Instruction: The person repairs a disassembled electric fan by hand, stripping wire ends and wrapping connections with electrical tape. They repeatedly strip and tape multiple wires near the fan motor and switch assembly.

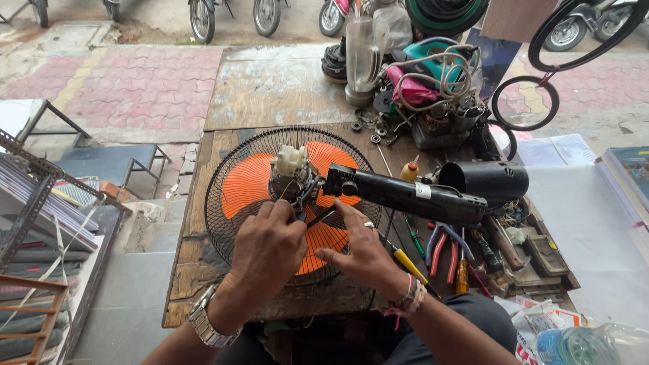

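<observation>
Head view: I look down on a wooden counter (270, 88) where a fan with orange blades behind a black wire grille (230, 196) lies face down, its exposed motor (292, 177) at the middle of the grille. My left hand (267, 247), with a metal watch at the wrist, sits just below the motor, its fingers curled together toward the motor's wiring; I cannot tell exactly what they grip. My right hand (365, 253), a thread band at the wrist, rests on the grille just right of the motor, fingers pinched on a thin dark tool (321, 217) whose tip points at the motor's lower edge. The fan's black stand tube (405, 196) runs from the motor out to the right. Beyond the tube's far end, red-handled pliers (443, 250) and a yellow-handled screwdriver (409, 262) lie on the counter. Above the motor, at the counter's far side, sits a heap of cords and appliance parts (433, 81).
</observation>
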### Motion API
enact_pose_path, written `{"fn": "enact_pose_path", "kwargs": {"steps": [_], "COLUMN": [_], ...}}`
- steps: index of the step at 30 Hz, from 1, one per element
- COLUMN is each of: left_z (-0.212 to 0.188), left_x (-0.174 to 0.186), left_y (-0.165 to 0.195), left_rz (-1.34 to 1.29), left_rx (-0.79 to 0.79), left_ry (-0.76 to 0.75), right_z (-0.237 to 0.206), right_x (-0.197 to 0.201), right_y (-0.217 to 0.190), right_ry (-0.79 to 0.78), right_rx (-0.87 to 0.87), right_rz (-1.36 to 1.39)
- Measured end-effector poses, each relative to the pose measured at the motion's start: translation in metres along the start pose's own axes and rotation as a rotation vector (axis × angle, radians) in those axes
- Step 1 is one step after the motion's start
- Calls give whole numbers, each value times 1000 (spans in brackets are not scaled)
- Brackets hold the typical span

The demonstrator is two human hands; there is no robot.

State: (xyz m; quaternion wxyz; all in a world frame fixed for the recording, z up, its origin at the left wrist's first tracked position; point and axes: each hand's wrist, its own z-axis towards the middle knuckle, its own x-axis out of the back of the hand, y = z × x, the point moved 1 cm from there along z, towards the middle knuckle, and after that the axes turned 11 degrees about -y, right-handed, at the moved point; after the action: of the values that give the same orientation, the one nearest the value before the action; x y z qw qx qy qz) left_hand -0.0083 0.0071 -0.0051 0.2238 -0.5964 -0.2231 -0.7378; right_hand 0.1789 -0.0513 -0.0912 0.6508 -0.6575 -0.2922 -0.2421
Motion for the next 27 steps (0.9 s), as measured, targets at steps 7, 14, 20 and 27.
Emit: {"fn": "enact_pose_path", "kwargs": {"steps": [7,14,20,27], "left_z": [-2,-5,-1,2], "left_x": [9,-3,-1,20], "left_y": [2,14,13,-8], "left_rz": [-50,32,-7,191], "left_rx": [5,-121,-96,-61], "left_ry": [48,2,-33,4], "right_z": [-4,-12,-12,-8], "right_x": [25,12,17,37], "right_y": [3,-19,-19,3], "right_ry": [167,-11,-221,-391], "right_rx": [92,455,419,-41], "right_rz": [-51,-212,-301,-611]}}
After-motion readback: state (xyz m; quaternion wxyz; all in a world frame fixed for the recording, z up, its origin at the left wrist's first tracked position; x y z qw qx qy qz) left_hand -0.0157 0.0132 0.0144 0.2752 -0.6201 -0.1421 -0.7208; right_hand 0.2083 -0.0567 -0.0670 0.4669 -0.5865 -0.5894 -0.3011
